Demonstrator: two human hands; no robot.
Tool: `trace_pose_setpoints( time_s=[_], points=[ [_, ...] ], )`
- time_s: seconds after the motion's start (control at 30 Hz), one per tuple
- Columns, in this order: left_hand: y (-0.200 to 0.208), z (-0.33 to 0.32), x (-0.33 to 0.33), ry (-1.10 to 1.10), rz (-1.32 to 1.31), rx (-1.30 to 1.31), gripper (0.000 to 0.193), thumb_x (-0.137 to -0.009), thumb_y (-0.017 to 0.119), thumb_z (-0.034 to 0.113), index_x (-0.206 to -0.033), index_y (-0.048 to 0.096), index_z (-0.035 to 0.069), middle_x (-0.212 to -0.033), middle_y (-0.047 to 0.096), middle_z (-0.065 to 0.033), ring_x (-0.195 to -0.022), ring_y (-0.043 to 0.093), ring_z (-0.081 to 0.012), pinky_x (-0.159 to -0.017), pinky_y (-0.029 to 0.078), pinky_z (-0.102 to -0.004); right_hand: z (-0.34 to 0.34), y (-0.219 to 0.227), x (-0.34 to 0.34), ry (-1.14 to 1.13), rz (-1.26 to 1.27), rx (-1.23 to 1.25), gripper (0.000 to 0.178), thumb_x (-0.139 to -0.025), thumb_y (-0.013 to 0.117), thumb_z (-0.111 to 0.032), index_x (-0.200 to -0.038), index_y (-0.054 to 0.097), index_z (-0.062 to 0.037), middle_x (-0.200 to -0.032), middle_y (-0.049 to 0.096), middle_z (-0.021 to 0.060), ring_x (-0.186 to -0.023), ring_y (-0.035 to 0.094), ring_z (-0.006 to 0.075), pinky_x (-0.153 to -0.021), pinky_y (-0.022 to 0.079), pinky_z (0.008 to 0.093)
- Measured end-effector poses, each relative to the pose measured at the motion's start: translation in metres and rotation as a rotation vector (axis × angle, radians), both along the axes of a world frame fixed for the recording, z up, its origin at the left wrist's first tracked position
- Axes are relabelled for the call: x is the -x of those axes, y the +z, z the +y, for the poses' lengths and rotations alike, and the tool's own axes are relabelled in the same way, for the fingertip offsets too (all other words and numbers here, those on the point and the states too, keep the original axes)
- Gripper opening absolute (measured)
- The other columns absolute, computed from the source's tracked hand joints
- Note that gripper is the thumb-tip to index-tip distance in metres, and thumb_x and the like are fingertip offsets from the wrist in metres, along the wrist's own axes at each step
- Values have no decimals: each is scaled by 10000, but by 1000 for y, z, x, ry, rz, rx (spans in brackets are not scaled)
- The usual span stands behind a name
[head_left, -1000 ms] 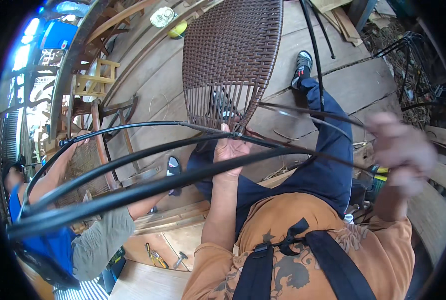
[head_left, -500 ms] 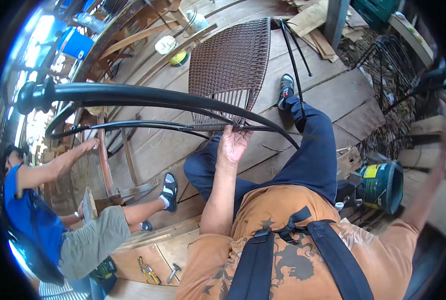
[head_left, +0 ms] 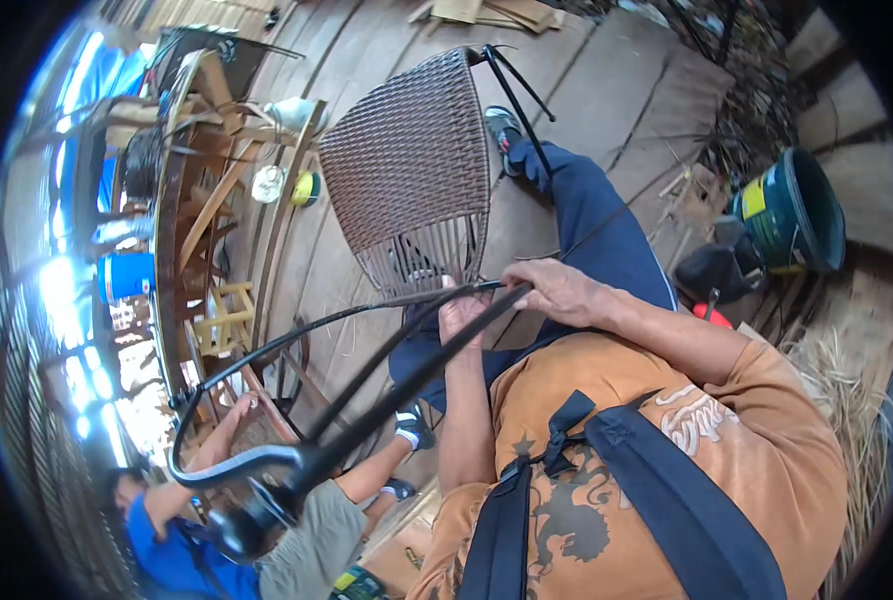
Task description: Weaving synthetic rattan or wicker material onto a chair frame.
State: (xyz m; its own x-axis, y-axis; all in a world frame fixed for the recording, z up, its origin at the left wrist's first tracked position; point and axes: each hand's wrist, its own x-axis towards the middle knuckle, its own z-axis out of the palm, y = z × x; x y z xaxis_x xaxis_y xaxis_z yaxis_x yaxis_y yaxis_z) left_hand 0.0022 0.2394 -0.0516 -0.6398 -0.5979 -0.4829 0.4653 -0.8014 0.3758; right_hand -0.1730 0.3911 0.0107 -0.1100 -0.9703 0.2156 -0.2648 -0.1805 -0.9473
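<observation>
A chair with a black metal frame lies across my lap, its brown woven panel reaching away from me. Near me the panel ends in bare lengthwise strands running to a frame rail. My left hand is closed about that rail from beneath, its fingertips partly hidden. Just right of it, my right hand is closed by the same rail, fingers pinched together. A thin dark weaving strand trails from its knuckles; the grip itself is partly hidden.
A co-worker in blue sits at the lower left, one arm stretched toward wooden pieces. Beyond stand a wooden frame and a yellow-and-black tub. To the right are a dark green bucket and a pile of pale fibres.
My right hand has come in from far out on the right to the rail beside my left hand. My view has turned and the chair frame now slants toward the lower left.
</observation>
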Motion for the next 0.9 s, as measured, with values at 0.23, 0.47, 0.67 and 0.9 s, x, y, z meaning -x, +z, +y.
trace_pose_setpoints(
  time_s=[0.23, 0.47, 0.67, 0.9],
  points=[
    [2, 8, -4, -12, -189, -13, 247, -873, 536, 288, -897, 570, 45, -856, 601, -112, -808, 575, -238, -780, 477, -373, 13, -35, -9, 167, -27, -81, 363, -739, 569, -77, -1083, 468, -22, -1018, 529, 149, -1005, 484, 341, -882, 365, 409],
    [-12, 4, -16, -33, -205, -10, 245, -858, 559, 289, -960, 568, 67, -922, 597, -118, -857, 581, -251, -790, 473, -376, -40, -56, 40, 229, -693, -331, 276, -788, 502, -47, -1050, 551, 25, -945, 612, 60, -907, 554, 144, -824, 426, 267],
    [-18, 6, -17, -93, -214, 83, 391, -870, 523, 341, -1139, 507, 58, -1101, 555, -138, -1009, 523, -271, -904, 406, -436, -73, -83, -14, 234, -425, -503, 254, -805, 564, -181, -938, 621, 27, -800, 646, 129, -759, 594, 209, -718, 455, 318],
    [-18, 4, -19, -61, -212, 85, 467, -846, 563, 327, -1208, 462, 49, -1202, 507, -112, -1142, 436, -287, -1000, 289, -468, -79, -80, -14, 242, -239, -566, 264, -845, 515, -217, -906, 623, 16, -810, 612, 218, -745, 592, 327, -707, 446, 389]
  ],
)
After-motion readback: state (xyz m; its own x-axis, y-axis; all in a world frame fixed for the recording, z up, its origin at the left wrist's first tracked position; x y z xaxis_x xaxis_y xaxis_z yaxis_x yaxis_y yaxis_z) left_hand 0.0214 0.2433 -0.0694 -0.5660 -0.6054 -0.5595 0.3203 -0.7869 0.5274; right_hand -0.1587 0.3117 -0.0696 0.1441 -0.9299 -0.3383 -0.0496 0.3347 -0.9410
